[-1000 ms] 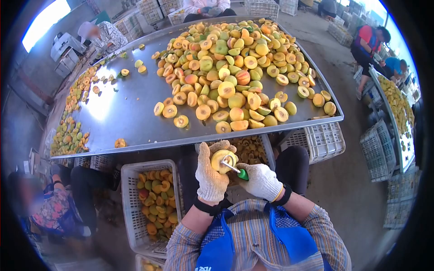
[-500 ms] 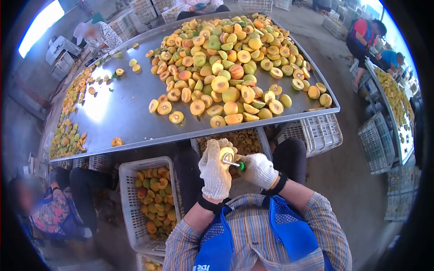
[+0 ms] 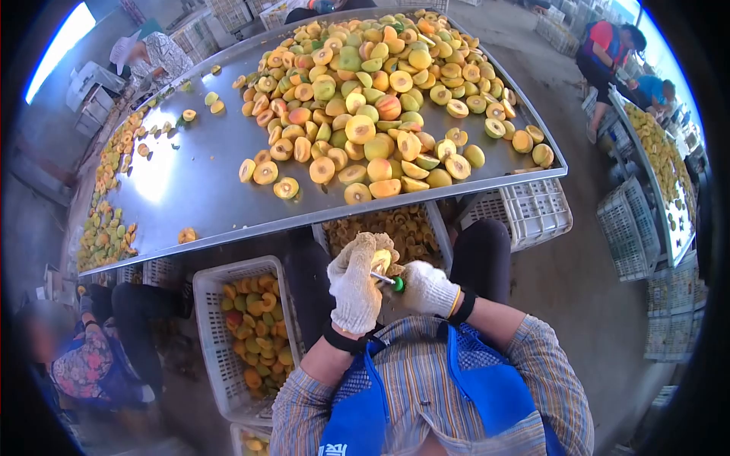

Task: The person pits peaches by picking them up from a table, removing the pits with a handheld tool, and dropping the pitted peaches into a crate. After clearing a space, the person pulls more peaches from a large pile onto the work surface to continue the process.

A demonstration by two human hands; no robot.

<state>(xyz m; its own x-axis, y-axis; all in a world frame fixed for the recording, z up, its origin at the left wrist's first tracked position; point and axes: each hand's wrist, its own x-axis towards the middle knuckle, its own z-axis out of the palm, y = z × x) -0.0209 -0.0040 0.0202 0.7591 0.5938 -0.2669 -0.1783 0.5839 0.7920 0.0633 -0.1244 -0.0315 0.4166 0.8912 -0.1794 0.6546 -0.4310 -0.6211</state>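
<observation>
My left hand (image 3: 357, 285), in a white knit glove stained at the fingers, is closed round a halved yellow fruit (image 3: 382, 261). My right hand (image 3: 427, 289), gloved too, grips a small tool with a green handle (image 3: 398, 284). The tool's metal shaft (image 3: 382, 278) reaches to the fruit's cut face; its tip is hidden. Both hands are above my lap, in front of a crate of fruit pieces (image 3: 439, 228). Beyond them, a large heap of halved fruit (image 3: 365, 99) lies on a metal table (image 3: 220, 186).
A white crate of halved fruit (image 3: 203, 327) stands left of my legs, and another white crate (image 3: 532, 213) sits under the table's right side. A co-worker (image 3: 84, 357) sits at the left. Other people work around the table and at a second table (image 3: 669, 205) on the right.
The view has shifted slightly, so the table sits a little higher and further left. The fruit is turned in my left hand, and the tool has tilted against it.
</observation>
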